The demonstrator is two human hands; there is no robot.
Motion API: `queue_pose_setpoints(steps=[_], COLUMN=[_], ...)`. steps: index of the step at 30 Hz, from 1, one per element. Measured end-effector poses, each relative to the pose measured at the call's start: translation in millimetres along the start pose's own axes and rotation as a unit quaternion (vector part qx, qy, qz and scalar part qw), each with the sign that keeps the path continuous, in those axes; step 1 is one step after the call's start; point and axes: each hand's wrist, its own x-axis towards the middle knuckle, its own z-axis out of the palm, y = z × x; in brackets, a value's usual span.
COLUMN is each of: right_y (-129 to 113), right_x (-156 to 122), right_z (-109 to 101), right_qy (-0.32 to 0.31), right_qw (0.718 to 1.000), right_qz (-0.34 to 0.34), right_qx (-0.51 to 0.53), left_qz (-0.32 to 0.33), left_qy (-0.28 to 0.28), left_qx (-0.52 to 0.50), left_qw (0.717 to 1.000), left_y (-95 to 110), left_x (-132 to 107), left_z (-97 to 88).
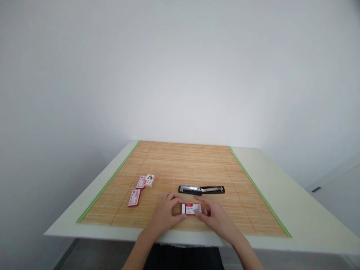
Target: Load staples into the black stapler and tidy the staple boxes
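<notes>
A small red and white staple box lies near the front edge of the bamboo mat. My left hand grips its left end, and my right hand grips its right end with the fingertips. Just behind the box lies a black stapler, opened out flat with its metal rail showing. Neither hand touches the stapler.
Three more red and white staple boxes lie on the mat's left part: two together and one nearer me. The mat has green side edges and rests on a white table. A plain white wall stands behind.
</notes>
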Motion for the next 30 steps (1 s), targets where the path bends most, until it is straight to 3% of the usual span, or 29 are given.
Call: queue_pose_setpoints(steps=[3, 7, 19, 27, 30], right_y=[-10.9, -11.8, 18.9, 29.1, 22.5], right_x=[5.7, 6.3, -0.9, -0.4, 0.5], right_z=[4.3, 0.4, 1.1, 3.9, 3.4], right_qy=[-0.016, -0.013, 0.009, 0.007, 0.019], right_qw=[0.997, 0.996, 0.999, 0.998, 0.998], right_qz=[-0.012, -0.031, -0.037, -0.035, -0.039], right_qx=[-0.071, -0.08, 0.009, 0.05, 0.049], left_qz=[-0.009, -0.013, -0.008, -0.003, -0.004], left_qy=[0.008, 0.022, 0.035, 0.037, 0.039], left_qx=[-0.01, -0.016, -0.014, -0.011, -0.012], left_qw=[1.0, 1.0, 0.999, 0.999, 0.999], left_y=[0.4, 2.6, -0.5, 1.9, 1.9], left_x=[1.0, 0.2, -0.3, -1.1, -1.2], left_z=[-0.4, 0.6, 4.7, 1.9, 2.3])
